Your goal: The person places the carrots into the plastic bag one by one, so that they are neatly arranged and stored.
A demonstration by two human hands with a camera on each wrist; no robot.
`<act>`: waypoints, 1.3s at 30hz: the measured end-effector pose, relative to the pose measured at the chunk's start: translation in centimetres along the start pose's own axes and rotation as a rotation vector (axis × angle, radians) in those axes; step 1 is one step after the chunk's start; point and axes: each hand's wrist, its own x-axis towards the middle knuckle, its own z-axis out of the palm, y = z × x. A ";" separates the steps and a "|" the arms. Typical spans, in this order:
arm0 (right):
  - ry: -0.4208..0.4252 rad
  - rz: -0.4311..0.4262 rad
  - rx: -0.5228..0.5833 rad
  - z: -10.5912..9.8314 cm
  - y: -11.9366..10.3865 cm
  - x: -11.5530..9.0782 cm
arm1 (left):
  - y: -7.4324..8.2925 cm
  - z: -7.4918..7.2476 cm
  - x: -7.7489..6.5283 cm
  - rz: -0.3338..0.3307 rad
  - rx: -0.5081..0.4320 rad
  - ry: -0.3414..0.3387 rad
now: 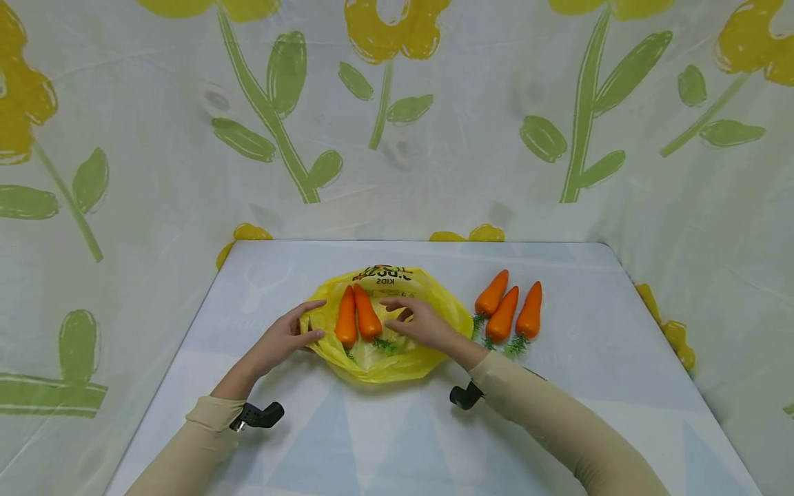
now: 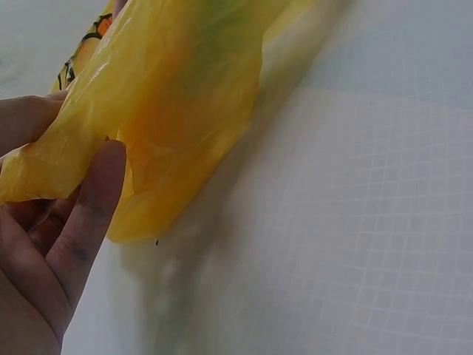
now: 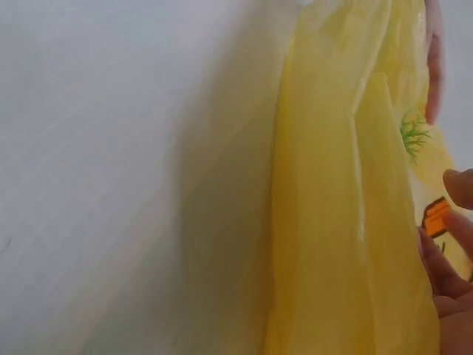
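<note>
A yellow plastic bag [image 1: 445, 303] lies spread on the table with its mouth open upward. Inside it, side by side, are two orange carrots [image 1: 367, 313] with green fronds toward the near side. My left hand [image 1: 287, 335] holds the bag's left rim, the plastic between thumb [image 2: 92, 203] and fingers. Over the bag's right half hovers my right hand [image 1: 424, 324], fingers slightly bent, nothing held, fingertips just right of the carrots. In the right wrist view, the bag's side wall [image 3: 325, 207] partly hides that hand.
Three more carrots [image 1: 502, 315] lie together on the table, right of the bag, beyond the right wrist. The pale table [image 1: 248, 296] meets a flower-printed curtain [image 1: 459, 151] at the back and sides. Each wrist carries a small black camera [image 1: 260, 415].
</note>
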 end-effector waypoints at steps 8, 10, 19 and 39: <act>0.036 -0.050 -0.049 -1.2 0.0 -1.2 | -0.1 -0.1 0.0 0.010 -0.011 -0.006; 0.045 -0.049 -0.049 -1.5 -0.1 -1.4 | 0.0 -0.1 -0.1 0.018 -0.020 -0.010; 0.068 -0.037 -0.020 -2.3 0.1 -2.5 | 0.1 -0.2 0.0 0.008 -0.030 -0.007; 0.177 -0.046 0.008 -4.5 0.5 -4.6 | -0.1 -0.3 -0.1 0.019 -0.013 -0.018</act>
